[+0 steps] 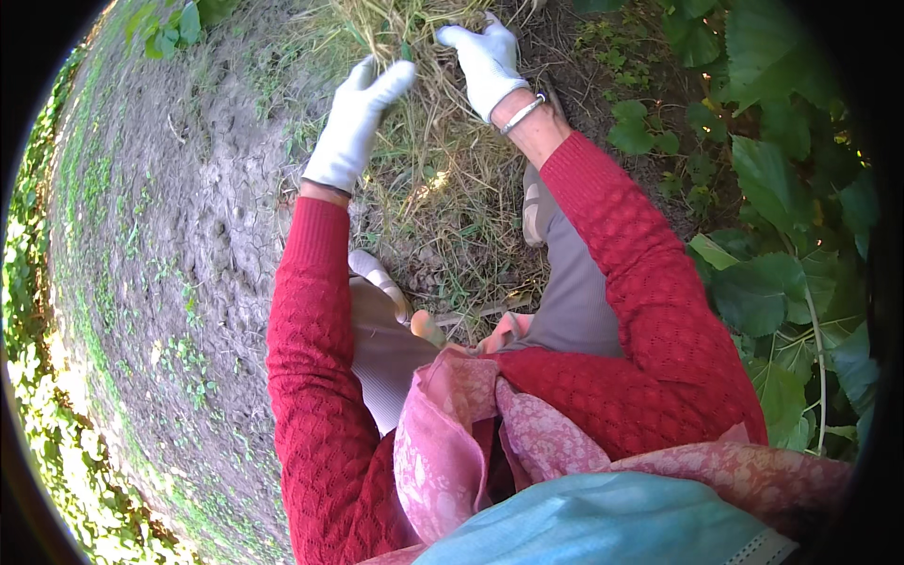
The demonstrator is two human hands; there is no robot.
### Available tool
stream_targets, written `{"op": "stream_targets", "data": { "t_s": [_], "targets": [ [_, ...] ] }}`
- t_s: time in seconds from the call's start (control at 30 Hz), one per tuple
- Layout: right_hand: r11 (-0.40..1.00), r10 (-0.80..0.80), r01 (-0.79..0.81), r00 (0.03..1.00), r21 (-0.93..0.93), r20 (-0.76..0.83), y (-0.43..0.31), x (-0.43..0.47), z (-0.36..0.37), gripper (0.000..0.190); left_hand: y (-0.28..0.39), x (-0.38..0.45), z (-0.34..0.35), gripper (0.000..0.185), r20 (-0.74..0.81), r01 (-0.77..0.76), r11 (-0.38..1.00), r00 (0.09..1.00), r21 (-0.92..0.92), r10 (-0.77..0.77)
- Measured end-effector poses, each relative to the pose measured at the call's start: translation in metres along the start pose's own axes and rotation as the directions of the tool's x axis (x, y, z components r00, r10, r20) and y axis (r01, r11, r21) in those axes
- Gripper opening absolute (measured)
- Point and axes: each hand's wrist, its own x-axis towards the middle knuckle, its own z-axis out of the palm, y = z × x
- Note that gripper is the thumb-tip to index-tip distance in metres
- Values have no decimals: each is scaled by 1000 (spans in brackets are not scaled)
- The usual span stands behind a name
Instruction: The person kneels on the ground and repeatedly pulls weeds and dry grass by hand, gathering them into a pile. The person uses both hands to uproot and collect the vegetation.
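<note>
At the near side of a heap of dry grass (417, 18) is my left hand (360, 120), in a white glove. Its thumb stands apart from the fingers, and thin stalks show by the tips. Whether it grips any of them is unclear. My right hand (487, 63), gloved in white too, is at the heap's right side. Its thumb points left and its fingers curl away from me, so I cannot tell what is inside them. Loose straw and green grass (452, 183) cover the ground between my forearms.
Cracked bare soil (219, 205) stretches along the left. Broad-leaved plants (763, 289) crowd the right, close to my right arm. My left shoe (378, 272) and right shoe (533, 212) stand on either side of the grass. Leafy growth (42, 424) lines the far left edge.
</note>
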Motion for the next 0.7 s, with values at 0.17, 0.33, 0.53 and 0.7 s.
{"op": "stream_targets", "data": {
  "t_s": [0.17, 0.33, 0.53, 0.7],
  "targets": [
    [989, 96, -78, 985, -129, 140, 5, -15, 1, 28, -12, 5, 3, 26, -80, 8, 995, 997, -97, -16],
    [936, 350, -333, 910, -114, 222, -13, -34, 13, 26, -8, 14, -17, 7, -345, -146, 989, 927, 25, 145],
    [992, 87, -50, 936, -116, 342, -10, -8, -18, 27, -15, 25, -108, 13, -667, -269, 951, 682, 153, 301],
    [989, 15, -28, 996, -147, -92, -24, 24, -33, 21, -39, 0, -188, 7, -40, -122, 180, 711, 976, 702]
  ]
}}
